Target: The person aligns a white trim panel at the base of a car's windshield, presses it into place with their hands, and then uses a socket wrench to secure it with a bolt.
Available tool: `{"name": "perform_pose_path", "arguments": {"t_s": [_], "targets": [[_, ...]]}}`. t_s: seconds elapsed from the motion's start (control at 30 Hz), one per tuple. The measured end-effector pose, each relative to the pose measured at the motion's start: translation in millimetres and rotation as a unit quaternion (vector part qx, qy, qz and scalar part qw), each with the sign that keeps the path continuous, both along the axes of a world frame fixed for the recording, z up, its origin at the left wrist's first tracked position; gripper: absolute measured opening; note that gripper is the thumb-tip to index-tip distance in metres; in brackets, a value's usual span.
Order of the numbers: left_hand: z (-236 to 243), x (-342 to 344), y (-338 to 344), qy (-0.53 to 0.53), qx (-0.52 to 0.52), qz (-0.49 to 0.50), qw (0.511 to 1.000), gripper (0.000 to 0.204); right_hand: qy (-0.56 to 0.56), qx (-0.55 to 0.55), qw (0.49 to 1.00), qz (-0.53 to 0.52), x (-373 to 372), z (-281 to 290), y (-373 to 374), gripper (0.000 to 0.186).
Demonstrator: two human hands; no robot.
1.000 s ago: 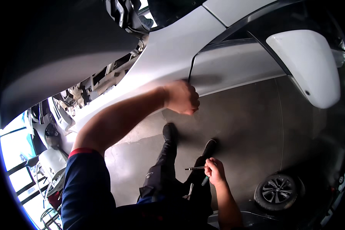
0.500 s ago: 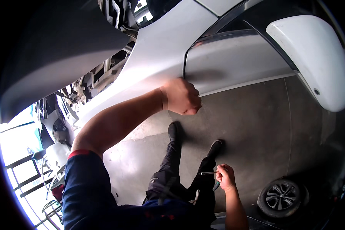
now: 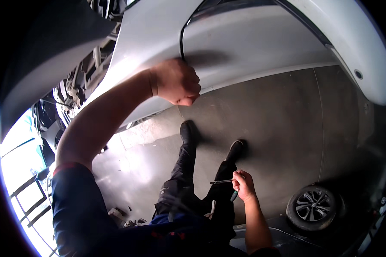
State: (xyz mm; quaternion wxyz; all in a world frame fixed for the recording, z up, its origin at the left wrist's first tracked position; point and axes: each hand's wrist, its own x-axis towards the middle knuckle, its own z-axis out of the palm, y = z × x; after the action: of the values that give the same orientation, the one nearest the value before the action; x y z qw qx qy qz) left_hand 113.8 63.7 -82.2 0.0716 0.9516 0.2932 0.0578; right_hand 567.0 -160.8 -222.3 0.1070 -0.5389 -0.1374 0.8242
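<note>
My left hand (image 3: 176, 82) is closed in a fist beside the lower end of the seam between the silver fender (image 3: 148, 32) and the car door (image 3: 253, 47). The back of the hand faces up, and whatever the curled fingers hold is hidden. Lower down, in front of my right leg, my right hand (image 3: 243, 185) is wrapped around what looks like a ratchet wrench (image 3: 221, 181). Its slim metal shaft points left, and a green handle end sticks out below the fist.
A white side mirror (image 3: 351, 38) juts out at the upper right. Exposed front parts (image 3: 75, 88) of the car show at left, under a dark raised panel (image 3: 51, 64). A loose wheel (image 3: 311, 208) lies on the grey floor (image 3: 278, 124) at lower right. My shoes stand below the door.
The view has shifted, so the car, wheel and floor sit further left and higher. My left hand stays closed by the seam. The tool remains in my right hand.
</note>
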Motion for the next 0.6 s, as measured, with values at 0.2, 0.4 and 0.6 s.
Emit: {"name": "perform_pose_path", "arguments": {"t_s": [0.2, 0.4, 0.6], "targets": [[-15.7, -4.5, -7.0, 0.004, 0.09, 0.007, 0.996, 0.026, 0.005, -0.01, 0.999, 0.051, 16.4, -14.0, -11.6, 0.023], [-30.6, 11.1, -17.4, 0.037, 0.071, 0.048, 0.996, 0.023, -0.012, -0.001, 0.998, 0.064, 5.6, -2.1, -28.3, 0.026], [-26.0, 0.2, -10.5, 0.144, -0.026, -0.011, 0.989, 0.026, -0.014, -0.014, 0.998, 0.055, -29.6, 4.1, -61.8, 0.024]]}}
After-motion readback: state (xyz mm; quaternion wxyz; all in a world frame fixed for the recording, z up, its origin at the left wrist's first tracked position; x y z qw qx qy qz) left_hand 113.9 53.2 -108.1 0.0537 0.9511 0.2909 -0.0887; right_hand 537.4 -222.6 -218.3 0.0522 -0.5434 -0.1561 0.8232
